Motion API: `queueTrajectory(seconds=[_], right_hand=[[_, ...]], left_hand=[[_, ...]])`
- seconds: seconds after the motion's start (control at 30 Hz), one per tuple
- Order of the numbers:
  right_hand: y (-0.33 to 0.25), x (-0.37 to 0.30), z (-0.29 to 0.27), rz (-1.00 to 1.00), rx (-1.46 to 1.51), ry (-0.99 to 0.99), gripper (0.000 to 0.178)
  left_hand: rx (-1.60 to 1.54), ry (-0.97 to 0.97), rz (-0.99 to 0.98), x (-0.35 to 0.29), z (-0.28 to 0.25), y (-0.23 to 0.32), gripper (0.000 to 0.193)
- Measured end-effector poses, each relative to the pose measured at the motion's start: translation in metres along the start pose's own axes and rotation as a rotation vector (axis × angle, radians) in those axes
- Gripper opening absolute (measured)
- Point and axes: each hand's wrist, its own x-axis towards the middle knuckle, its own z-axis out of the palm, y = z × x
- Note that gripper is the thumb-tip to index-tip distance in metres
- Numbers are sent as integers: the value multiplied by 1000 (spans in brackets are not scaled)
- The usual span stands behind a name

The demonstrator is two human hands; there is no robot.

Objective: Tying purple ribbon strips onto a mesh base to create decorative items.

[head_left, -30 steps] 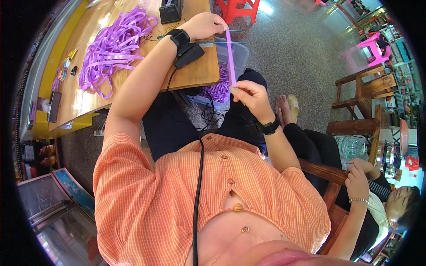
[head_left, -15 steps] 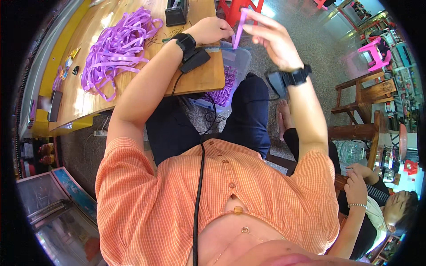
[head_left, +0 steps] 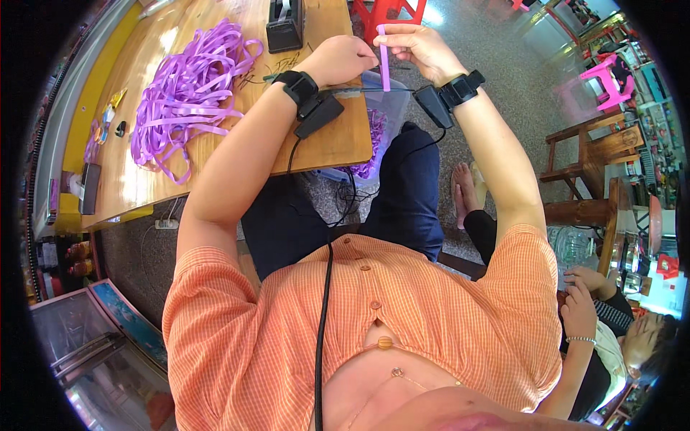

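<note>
My right hand (head_left: 425, 52) is raised past the table's corner, its thumb and fingers closed on the upper part of a narrow purple ribbon (head_left: 384, 68). The strip hangs almost straight down between my two hands. From the other side, my left hand (head_left: 346, 60) is closed in a pinch, fingertips at the ribbon's edge; exactly what part they grip is partly hidden. A large tangled heap of purple ribbons (head_left: 188, 93) lies on the wooden table (head_left: 316, 147). Below the table's corner, a clear plastic bin (head_left: 392, 108) holds more purple pieces.
A black tape dispenser (head_left: 285, 32) stands on the table beyond my left hand, with dark thin ties (head_left: 260, 70) near it. A red stool (head_left: 388, 14) is on the floor ahead. To the right are a wooden chair (head_left: 586, 151) and a seated person (head_left: 575, 316).
My right hand has come down and left, closer to my left hand, and its fingers have closed more. The ribbon now hangs straighter; my left hand has barely moved.
</note>
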Motion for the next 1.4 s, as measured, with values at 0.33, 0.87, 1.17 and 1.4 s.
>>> queueTrajectory(seconds=[0.33,0.87,1.17,1.4], right_hand=[[15,7,5,141,124,5,33],[75,-41,-6,195,275,-230,48],[78,-77,23,158,263,-150,32],[73,-91,27,260,414,-105,30]], left_hand=[[16,10,33,-2,-3,6,26],[123,-106,-48,8,3,14,34],[76,-91,-50,5,1,14,34],[65,-70,-31,5,3,9,36]])
